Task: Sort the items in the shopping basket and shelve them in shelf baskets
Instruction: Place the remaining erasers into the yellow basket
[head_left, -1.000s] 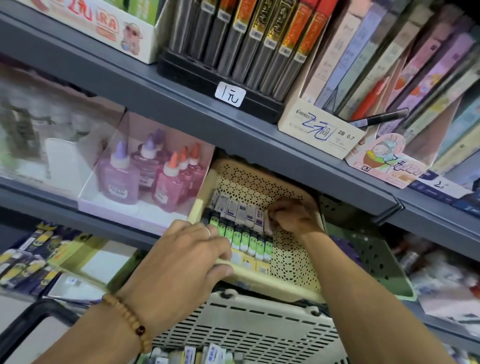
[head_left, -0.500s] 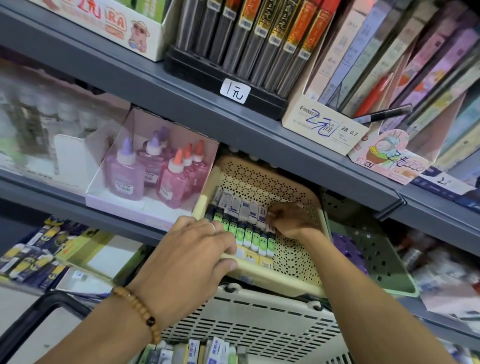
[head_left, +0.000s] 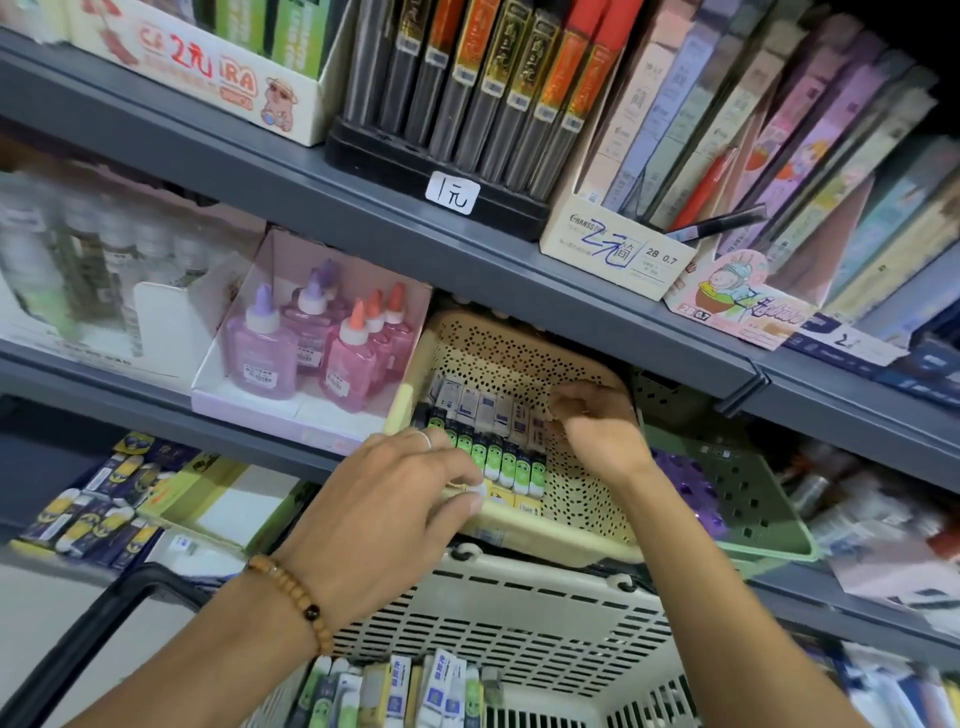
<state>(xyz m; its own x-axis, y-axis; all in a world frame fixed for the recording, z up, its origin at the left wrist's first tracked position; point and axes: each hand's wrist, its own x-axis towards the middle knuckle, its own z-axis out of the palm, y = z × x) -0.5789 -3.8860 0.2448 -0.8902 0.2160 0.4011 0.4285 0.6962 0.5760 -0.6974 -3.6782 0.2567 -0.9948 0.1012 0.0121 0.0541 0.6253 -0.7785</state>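
A cream perforated shelf basket (head_left: 582, 540) is pulled out from the middle shelf. It holds a row of white-and-blue packs (head_left: 480, 408), a row of green-and-black packs (head_left: 506, 460) and yellow packs in front. My left hand (head_left: 395, 499) rests on the basket's front left, fingers curled over the front packs, a small white item at the fingertips. My right hand (head_left: 592, 421) is inside the basket, pinching the rightmost white-and-blue pack. Below, the white slotted shopping basket (head_left: 519, 618) holds several similar packs (head_left: 410, 686).
A green basket (head_left: 748, 499) stands right of the cream one. A box of pink and purple glue bottles (head_left: 317, 343) stands to its left. The grey shelf (head_left: 467, 249) above carries lead tubes and pen boxes. The shopping basket's black handle (head_left: 93, 623) is at lower left.
My right hand has lifted slightly at the right end of the white-and-blue row. My left hand has stayed on the basket's front. The view has shifted a little.
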